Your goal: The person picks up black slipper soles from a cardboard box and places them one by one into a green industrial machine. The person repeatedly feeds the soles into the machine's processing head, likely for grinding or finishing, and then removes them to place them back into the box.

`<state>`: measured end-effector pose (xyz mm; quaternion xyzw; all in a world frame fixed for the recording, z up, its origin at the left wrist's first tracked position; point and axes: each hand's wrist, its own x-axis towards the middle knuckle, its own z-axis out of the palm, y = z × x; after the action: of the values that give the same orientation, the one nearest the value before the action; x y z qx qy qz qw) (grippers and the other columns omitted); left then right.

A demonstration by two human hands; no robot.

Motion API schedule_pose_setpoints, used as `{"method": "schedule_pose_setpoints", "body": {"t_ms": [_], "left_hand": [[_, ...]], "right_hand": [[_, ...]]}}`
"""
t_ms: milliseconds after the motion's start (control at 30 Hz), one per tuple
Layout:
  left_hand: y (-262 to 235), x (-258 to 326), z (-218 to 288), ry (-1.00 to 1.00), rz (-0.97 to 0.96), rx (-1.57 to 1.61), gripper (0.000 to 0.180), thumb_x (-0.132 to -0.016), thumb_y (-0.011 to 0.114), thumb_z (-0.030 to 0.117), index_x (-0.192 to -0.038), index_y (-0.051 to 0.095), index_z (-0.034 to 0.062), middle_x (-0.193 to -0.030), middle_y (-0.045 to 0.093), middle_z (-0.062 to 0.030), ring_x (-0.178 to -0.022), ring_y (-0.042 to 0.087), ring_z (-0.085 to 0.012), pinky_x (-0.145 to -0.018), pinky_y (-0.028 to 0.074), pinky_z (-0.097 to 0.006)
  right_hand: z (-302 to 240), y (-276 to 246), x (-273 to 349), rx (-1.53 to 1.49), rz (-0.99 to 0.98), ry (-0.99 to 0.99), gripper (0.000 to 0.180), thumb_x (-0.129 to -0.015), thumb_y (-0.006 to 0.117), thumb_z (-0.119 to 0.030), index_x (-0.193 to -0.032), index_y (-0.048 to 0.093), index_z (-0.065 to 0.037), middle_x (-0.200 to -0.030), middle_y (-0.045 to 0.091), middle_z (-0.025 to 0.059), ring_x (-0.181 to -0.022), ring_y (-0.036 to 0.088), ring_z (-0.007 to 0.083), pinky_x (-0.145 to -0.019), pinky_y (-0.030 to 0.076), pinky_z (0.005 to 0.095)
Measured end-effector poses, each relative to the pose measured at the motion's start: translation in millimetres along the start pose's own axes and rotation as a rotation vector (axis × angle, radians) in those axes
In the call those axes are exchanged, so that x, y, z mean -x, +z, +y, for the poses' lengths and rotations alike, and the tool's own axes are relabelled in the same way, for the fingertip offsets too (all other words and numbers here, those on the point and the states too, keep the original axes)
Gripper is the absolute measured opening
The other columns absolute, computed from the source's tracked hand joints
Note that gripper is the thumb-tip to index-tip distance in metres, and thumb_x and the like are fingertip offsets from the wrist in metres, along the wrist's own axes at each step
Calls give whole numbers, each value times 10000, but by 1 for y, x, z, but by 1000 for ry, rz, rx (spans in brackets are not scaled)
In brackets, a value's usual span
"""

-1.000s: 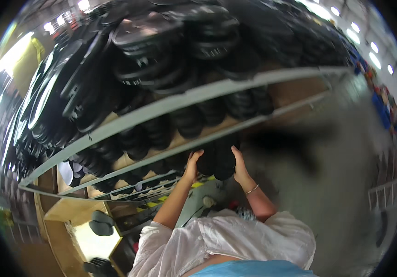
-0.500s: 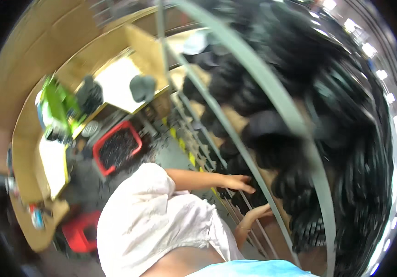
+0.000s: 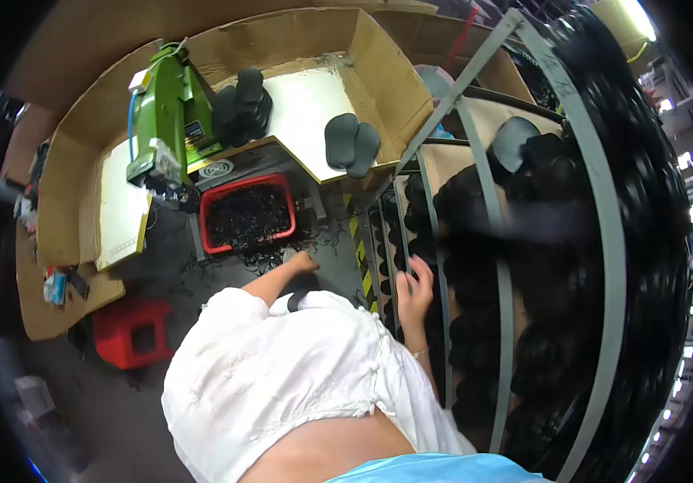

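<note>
My left hand (image 3: 305, 262) is low in front of the red tub, its fingers curled. A small pale patch shows beside it, and I cannot make out what, if anything, it grips. My right hand (image 3: 416, 291) is raised beside the grey metal rack (image 3: 501, 322), fingers apart and nothing seen in them. Black shoe soles (image 3: 475, 342) fill the shelves of the rack in stacks. Two loose dark soles (image 3: 352, 145) lie on the white worktop (image 3: 308, 101), and a pile of dark soles (image 3: 242, 109) stands next to the green machine (image 3: 165, 109).
Black strip scraps fill the red tub (image 3: 292, 213) and lie scattered on the floor around it. A red plastic stool (image 3: 113, 342) stands at the left. Cardboard walls (image 3: 391, 88) edge the worktop. Yellow-black tape (image 3: 360, 258) runs along the floor beside the rack.
Both hands have moved away from the rack's lower shelves. My left hand has swung left toward the red tub; my right hand has risen beside the rack. The view has turned toward the worktop.
</note>
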<state>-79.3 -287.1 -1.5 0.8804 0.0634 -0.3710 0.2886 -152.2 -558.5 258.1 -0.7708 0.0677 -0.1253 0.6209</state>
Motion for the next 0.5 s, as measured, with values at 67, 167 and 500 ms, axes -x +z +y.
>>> {"method": "schedule_pose_setpoints", "body": {"t_ms": [67, 167, 500], "left_hand": [[-35, -26, -11, 161, -79, 96, 352, -670, 651, 353, -769, 689, 16, -713, 663, -161, -675, 662, -256, -654, 521, -369], [-107, -32, 30, 68, 165, 273, 293, -692, 616, 293, -745, 669, 10, -651, 643, -158, -642, 657, -272, -631, 521, -370], [-200, -136, 138, 154, 619, 652, 650, -736, 596, 263, -1220, 379, -114, -1142, 486, -346, -1080, 497, -423, -957, 388, -416]], "right_hand": [[24, 37, -44, -174, -97, 198, 339, -825, 611, -71, -1143, 527, 11, -1181, 527, 129, -1097, 506, 210, -901, 440, 330], [67, 72, -102, -98, -138, 342, 395, -842, 608, -112, -1204, 496, 1, -1166, 544, 95, -1056, 526, 182, -880, 439, 316], [162, 188, -284, 219, -148, 604, 539, -818, 607, -301, -1237, 460, 5, -1094, 558, 105, -899, 550, 163, -665, 455, 295]]}}
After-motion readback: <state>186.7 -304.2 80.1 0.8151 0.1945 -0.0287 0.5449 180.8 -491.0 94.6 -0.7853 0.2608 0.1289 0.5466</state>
